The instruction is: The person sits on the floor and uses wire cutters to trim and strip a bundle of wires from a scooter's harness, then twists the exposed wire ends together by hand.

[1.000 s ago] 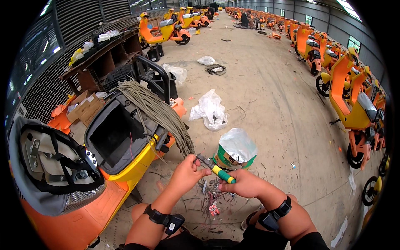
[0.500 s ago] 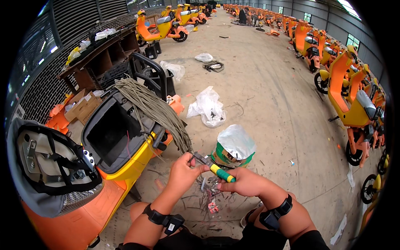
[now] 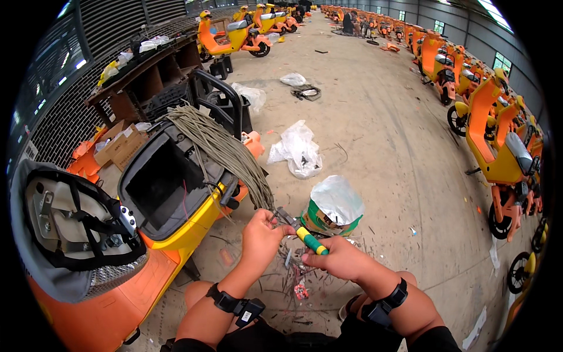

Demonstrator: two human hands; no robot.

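Concrete floor sweeps up the frame; at left, a yellow-and-orange scooter (handy rack, apparently!) holds the cord bundle draped within reach. Lower centre: left hand pinches close, its catch too hidden to tell, while the right hand wraps the green-and-yellow-handled tool, presumably for control.

From here I see the floor carrying a green bag. Left of the bag, a scooter bears a bundle of cords. Beyond the bag lie crumpled plastic and a dark coil; on its near side, scattered scraps.
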